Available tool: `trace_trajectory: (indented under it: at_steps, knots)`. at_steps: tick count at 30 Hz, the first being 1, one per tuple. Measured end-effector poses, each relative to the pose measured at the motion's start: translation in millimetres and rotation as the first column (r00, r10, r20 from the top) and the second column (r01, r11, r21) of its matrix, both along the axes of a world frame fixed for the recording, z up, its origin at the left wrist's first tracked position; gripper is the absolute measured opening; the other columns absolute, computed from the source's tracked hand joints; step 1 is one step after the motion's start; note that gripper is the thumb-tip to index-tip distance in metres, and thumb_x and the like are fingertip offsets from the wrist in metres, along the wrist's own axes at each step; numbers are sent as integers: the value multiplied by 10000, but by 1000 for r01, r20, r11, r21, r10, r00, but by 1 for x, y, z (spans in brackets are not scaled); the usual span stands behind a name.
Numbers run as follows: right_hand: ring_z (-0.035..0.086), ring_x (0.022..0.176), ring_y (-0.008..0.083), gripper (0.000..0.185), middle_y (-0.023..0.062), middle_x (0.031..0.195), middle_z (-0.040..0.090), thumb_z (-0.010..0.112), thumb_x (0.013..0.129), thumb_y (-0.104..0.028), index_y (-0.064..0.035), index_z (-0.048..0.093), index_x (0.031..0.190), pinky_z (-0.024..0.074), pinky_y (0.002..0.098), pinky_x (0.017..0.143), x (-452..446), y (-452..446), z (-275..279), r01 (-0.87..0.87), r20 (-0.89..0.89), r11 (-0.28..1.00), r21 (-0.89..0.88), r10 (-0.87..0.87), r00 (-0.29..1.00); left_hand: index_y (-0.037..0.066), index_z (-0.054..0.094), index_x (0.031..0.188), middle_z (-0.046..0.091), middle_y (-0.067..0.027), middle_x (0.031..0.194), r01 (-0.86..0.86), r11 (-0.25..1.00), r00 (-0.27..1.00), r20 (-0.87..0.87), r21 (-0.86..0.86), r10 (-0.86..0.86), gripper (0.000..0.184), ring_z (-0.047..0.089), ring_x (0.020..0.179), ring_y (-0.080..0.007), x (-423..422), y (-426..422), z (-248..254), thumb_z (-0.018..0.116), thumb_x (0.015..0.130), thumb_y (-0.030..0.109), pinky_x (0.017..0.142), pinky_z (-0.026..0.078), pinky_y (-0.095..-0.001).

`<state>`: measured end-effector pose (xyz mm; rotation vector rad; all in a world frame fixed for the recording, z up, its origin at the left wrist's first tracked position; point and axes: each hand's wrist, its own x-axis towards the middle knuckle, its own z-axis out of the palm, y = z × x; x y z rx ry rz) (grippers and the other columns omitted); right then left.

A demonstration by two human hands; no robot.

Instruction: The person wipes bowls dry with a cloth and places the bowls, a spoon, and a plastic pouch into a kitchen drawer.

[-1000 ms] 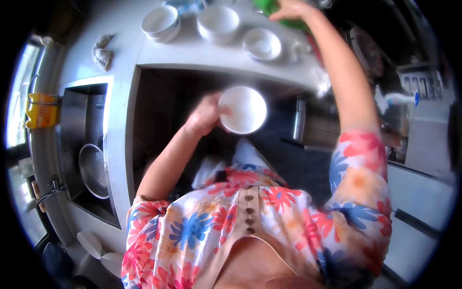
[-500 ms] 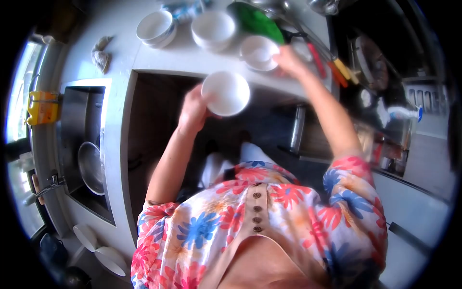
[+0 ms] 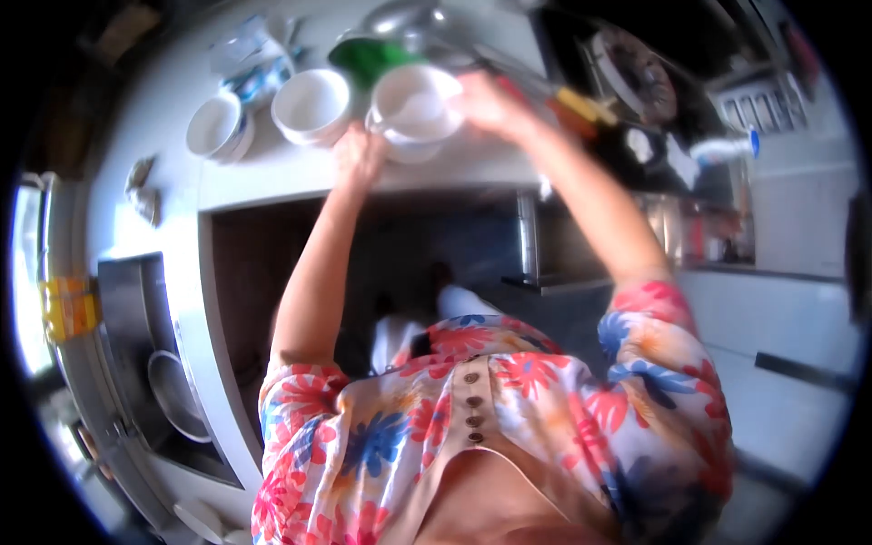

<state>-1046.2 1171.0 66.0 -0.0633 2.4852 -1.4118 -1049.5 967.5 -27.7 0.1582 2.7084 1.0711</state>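
Note:
A white bowl [image 3: 411,98] sits over another white bowl [image 3: 414,150] at the counter's front edge; the blur hides how they nest. My right hand [image 3: 495,107] grips the upper bowl's right rim. My left hand [image 3: 361,156] is closed at the left side of this pair, fingers at the rim. Just left of that hand stands a white bowl [image 3: 312,105]. Farther left is another white bowl [image 3: 216,127] with a bluish outside, which appears stacked.
Behind the bowls lie a green round thing [image 3: 368,59], a metal lid or pan [image 3: 404,16] and a blue-white packet [image 3: 254,59]. Orange- and yellow-handled utensils [image 3: 581,113] lie to the right. A crumpled cloth [image 3: 142,193] rests left, above a sink [image 3: 136,300] holding a metal bowl [image 3: 177,395].
My left hand has brought its bowl forward to the counter, beside my right hand. Two bowls there now overlap. The view has turned, shifting the counter leftward.

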Motion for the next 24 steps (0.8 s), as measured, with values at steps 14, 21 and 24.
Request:
trace_trajectory:
  at_steps: [14,21,24]
  knots:
    - [533,385,187,226,105,481,551,459,712,-125,8,591,585,423,331,360,-26,-2,-54,4,-10,977,212,-2,1000,-51,477,1064,600,-192,781,-366,573,868,492,733,-74,416,606,593,-242,13,-16,25,427,865,311,504,498,-296]
    - [585,483,226,182,135,495,563,486,651,-89,0,590,532,466,343,485,-31,-21,-42,-44,-55,905,422,74,996,0,390,1196,586,-208,811,-330,626,863,495,707,-104,418,627,729,-275,19,-27,33,403,888,281,615,532,-327]
    - [604,539,231,155,141,520,577,500,622,-78,-4,590,521,474,342,542,-25,-26,-39,-35,-43,892,451,61,997,6,349,1247,587,-201,827,-264,595,893,425,759,-147,427,628,723,-268,27,-35,31,401,896,243,607,532,-317]
